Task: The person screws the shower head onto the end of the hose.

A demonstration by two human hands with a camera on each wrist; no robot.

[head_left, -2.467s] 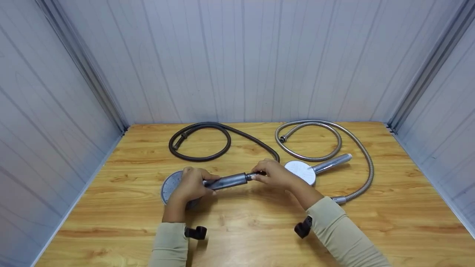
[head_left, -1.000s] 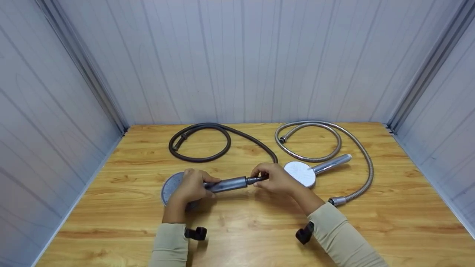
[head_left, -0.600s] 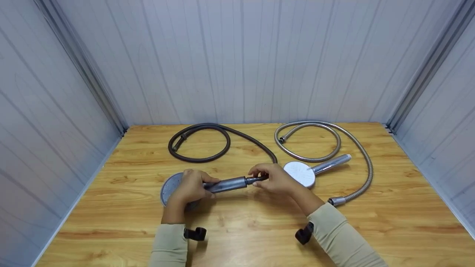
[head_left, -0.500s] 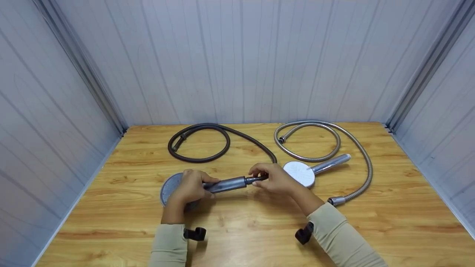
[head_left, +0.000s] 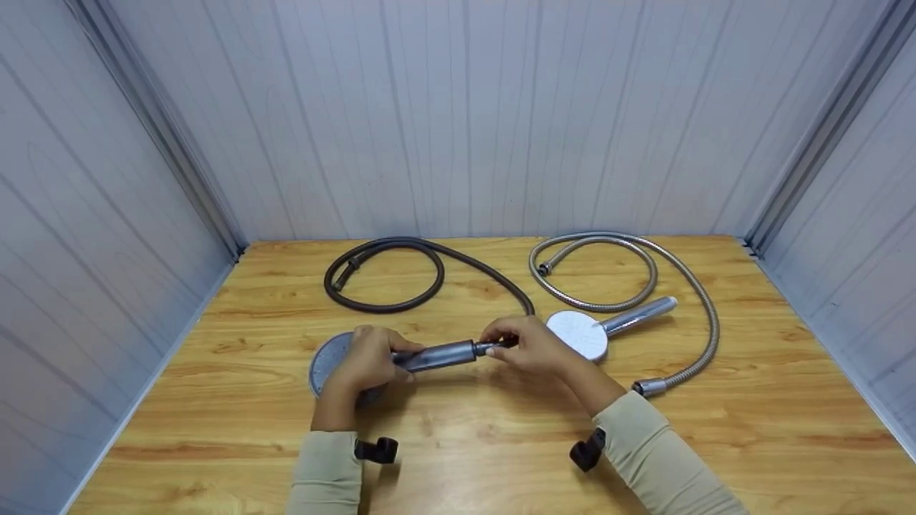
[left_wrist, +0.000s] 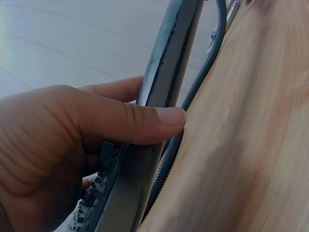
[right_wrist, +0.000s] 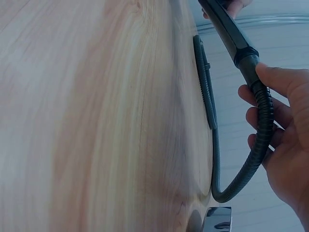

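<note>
In the head view my left hand [head_left: 368, 361] grips a dark grey shower head [head_left: 444, 355] by its handle near the round face, the thumb lying across the handle in the left wrist view. Its round spray face [head_left: 329, 365] is partly covered by that hand. At the handle's free end my right hand [head_left: 533, 347] pinches the end fitting [right_wrist: 249, 67] of a black shower hose [head_left: 494, 270]. Handle and fitting meet in line in the right wrist view. From there the hose bends through the curled fingers and runs back to a loop on the table.
Right of my hands lies a second shower head [head_left: 576, 336] with a white face and chrome handle. Behind it a silver metal hose [head_left: 705, 307] curls, its end fitting [head_left: 650, 388] near the right sleeve. Pale panel walls [head_left: 465, 121] enclose the wooden table [head_left: 458, 443] on three sides.
Over the span my right hand has shifted slightly down and its fingers have changed position around the hose fitting. The silver hose's end came out from beside the sleeve. My left hand stays nearly still.
</note>
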